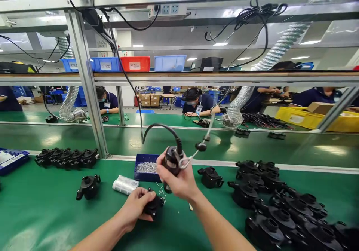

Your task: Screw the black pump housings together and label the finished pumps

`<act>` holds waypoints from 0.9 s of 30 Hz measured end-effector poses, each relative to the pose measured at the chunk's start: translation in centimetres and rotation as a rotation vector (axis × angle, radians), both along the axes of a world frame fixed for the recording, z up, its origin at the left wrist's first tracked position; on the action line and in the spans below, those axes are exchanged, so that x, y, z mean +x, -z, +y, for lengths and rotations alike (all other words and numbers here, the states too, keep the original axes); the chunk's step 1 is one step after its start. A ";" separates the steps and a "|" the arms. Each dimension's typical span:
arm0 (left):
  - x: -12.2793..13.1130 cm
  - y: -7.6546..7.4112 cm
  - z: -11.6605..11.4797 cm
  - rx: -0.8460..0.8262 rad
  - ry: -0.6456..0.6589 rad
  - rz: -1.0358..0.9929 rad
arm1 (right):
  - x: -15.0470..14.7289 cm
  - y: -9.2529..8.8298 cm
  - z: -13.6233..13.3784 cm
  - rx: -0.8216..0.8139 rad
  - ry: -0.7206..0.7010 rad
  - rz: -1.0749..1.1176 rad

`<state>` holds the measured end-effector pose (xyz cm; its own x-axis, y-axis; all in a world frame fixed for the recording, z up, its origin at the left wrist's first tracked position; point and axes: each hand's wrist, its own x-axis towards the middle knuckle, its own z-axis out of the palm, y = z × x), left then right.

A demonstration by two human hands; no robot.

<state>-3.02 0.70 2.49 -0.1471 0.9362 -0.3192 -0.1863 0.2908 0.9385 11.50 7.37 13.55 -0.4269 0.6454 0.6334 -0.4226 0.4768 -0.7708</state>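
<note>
Overall level: bright, even, white indoor light.
Ceiling lights (220, 43): overhead source, strips burnt to white.
Green tabletop (92, 221): pale, diffuse glare at lower left; shadows soft and weak.
Rear green surface (174, 146): several whitish reflections, the broadest at right.
Black housings (298, 205): small highlights on raised parts; detail sinks into black toward the lower right corner.
Black tool (171, 162): glints on the casing; hanging cord (207, 135) slightly blurred.
Cardboard boxes (146, 100): distant, soft, fine detail lost.
Frame edges: wide-angle stretching, plainest at lower right; upper right corner darkened.
</note>
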 end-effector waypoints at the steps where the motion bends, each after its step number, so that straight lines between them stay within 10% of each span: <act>1: 0.0 0.1 0.0 0.000 0.002 -0.003 | -0.4 0.1 -0.7 -0.042 -0.081 0.003; 7: -0.1 0.5 0.1 0.005 0.009 -0.027 | -1.5 0.7 -1.8 -0.337 -0.452 0.179; 23: 0.2 -0.4 -0.3 0.021 0.006 -0.013 | -1.8 1.8 -1.7 -0.301 -0.470 0.129; 27: 0.3 -0.3 -0.3 0.036 0.000 -0.001 | -2.3 1.5 -2.5 -0.253 -0.215 0.014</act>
